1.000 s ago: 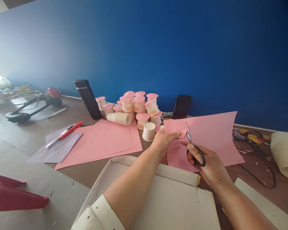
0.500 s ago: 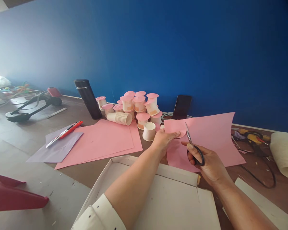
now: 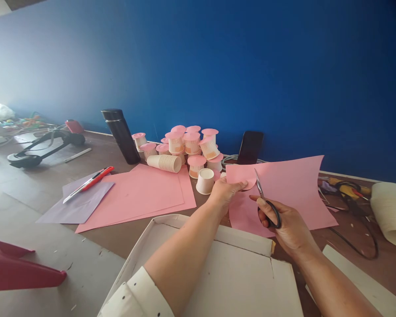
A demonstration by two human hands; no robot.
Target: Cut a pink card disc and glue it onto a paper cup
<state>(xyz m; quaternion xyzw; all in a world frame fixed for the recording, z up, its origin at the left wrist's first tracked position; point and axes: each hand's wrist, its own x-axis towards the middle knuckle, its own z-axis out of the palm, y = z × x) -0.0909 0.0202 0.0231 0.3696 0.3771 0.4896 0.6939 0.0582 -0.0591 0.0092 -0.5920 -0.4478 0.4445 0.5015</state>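
Note:
My left hand (image 3: pixel 225 192) pinches the left edge of a pink paper sheet (image 3: pixel 290 189) and holds it up over the table. My right hand (image 3: pixel 285 222) is closed round the black handles of a pair of scissors (image 3: pixel 264 200), whose blades point up into the sheet beside a rounded cut edge. Just left of my left hand a single white paper cup (image 3: pixel 205 181) stands upside down. Behind it is a pile of white cups with pink paper discs (image 3: pixel 191 143) on them, and a stack of nested cups (image 3: pixel 164 162) lies on its side.
Flat pink sheets (image 3: pixel 141 193) and a lilac sheet (image 3: pixel 75 204) with a red cutter (image 3: pixel 92 179) lie at left. A black flask (image 3: pixel 121 135) and a dark phone (image 3: pixel 250 147) stand near the blue wall. An open white cardboard box (image 3: pixel 231 273) sits under my arms. Cables and tools (image 3: pixel 350 193) lie at right.
Almost nothing has changed; the pink sheet and the scissors have shifted only very slightly in my hands.

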